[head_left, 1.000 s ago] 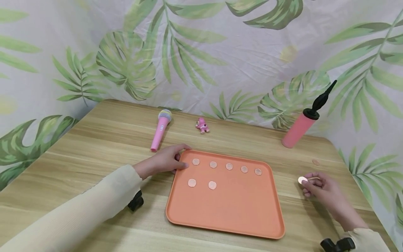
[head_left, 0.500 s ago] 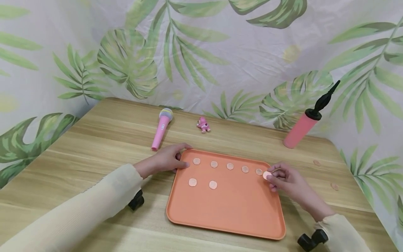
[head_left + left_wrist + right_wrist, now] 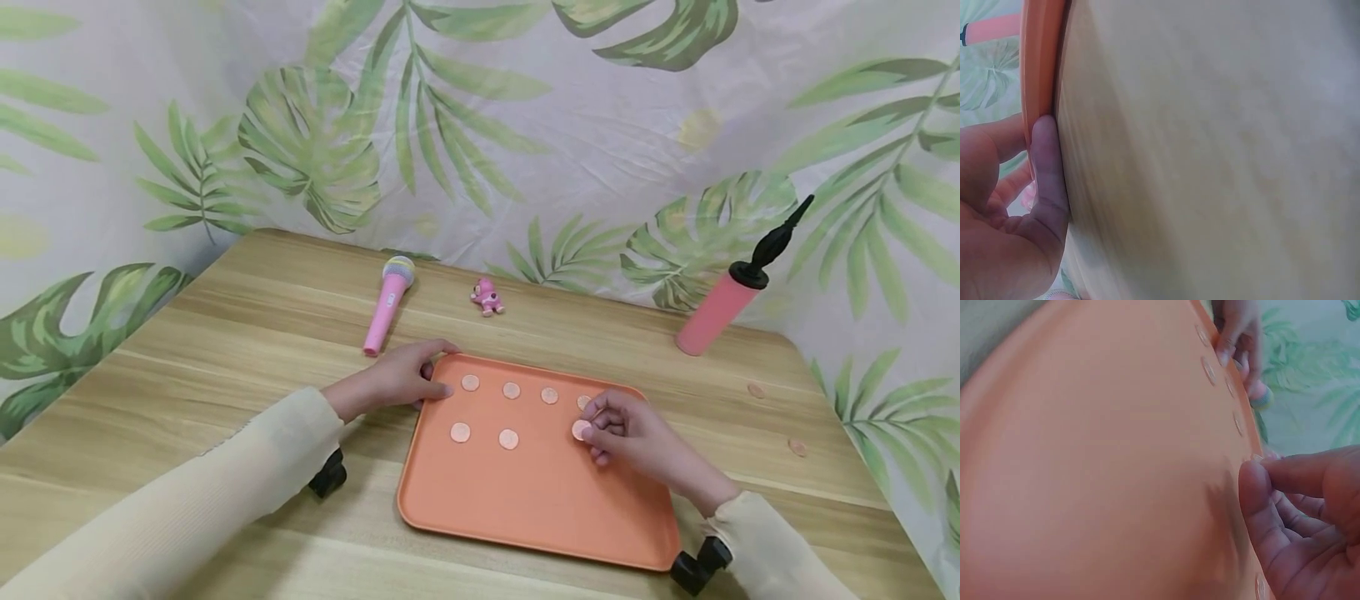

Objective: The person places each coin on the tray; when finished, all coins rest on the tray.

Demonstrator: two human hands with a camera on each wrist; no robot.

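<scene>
An orange tray (image 3: 525,508) lies on the wooden table. My left hand (image 3: 401,377) grips its far left corner, the thumb at the left rim and the other fingers over by the back rim. Between thumb and forefinger, my right hand (image 3: 637,437) pinches a copper-coloured coin (image 3: 581,430) above the tray's right half. Several similar coins, such as one at the back left (image 3: 469,382), lie flat in a back row. Two more, including this front-row coin (image 3: 508,439), lie nearer on the left. My right hand hides part of the back row's right end.
Behind the tray lie a pink microphone (image 3: 387,307) and a small pink toy figure (image 3: 487,297). A pink hand pump (image 3: 723,304) with a black nozzle stands at the back right. Right of the tray, two flat discs, one farther (image 3: 755,391) and one nearer (image 3: 797,447), lie on the table.
My right hand has carried the pinched coin left, from the table beside the tray to above the tray. My left hand has stayed at the tray's corner.
</scene>
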